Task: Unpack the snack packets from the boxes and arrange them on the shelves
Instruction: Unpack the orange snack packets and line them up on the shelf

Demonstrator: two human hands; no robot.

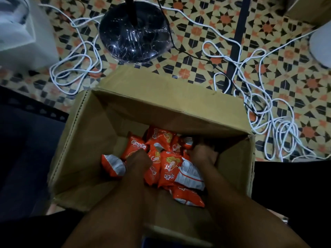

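Both forearms reach down into an open cardboard box [93, 140] standing on a patterned tile floor [197, 29]. The orange snack packets [168, 169] lie heaped at its bottom. The left hand [138, 161], at 9 o'clock of the heap, curls its fingers into the packets; the right hand [204, 155], at 3 o'clock, is curled too, though what either grips is hidden. At 12 o'clock beyond the box stands a black fan base [134, 33], with white cable [268, 108] looped around.
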